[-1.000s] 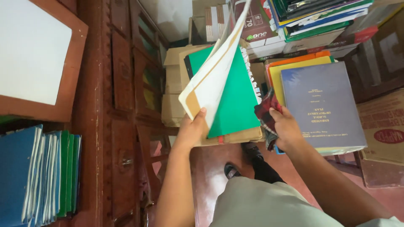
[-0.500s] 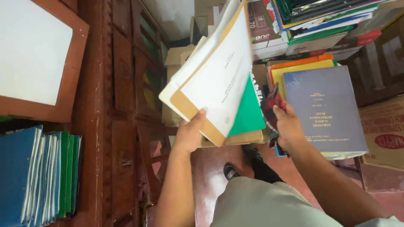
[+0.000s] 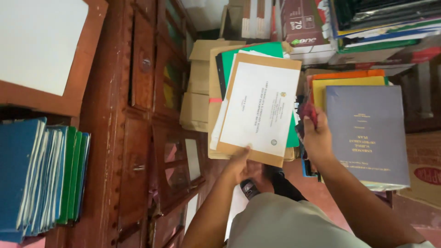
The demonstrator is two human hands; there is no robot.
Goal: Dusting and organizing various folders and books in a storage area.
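Half a sec. earlier the brown-backed document (image 3: 257,110) stood lifted; it then lay flat on the pile, covering the green folder (image 3: 250,50). Left hand (image 3: 241,163) pinched its near edge at 6 o'clock. Right hand (image 3: 317,138), at 3 o'clock, gripped a dark red item beside the grey-blue book (image 3: 367,128). Seemingly one sheet turned over.

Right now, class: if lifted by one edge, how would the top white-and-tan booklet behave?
The booklet looks thin, so it would probably sag. It likely weighs little. Lying flat atop the pile under the left hand, it might slide off easily.
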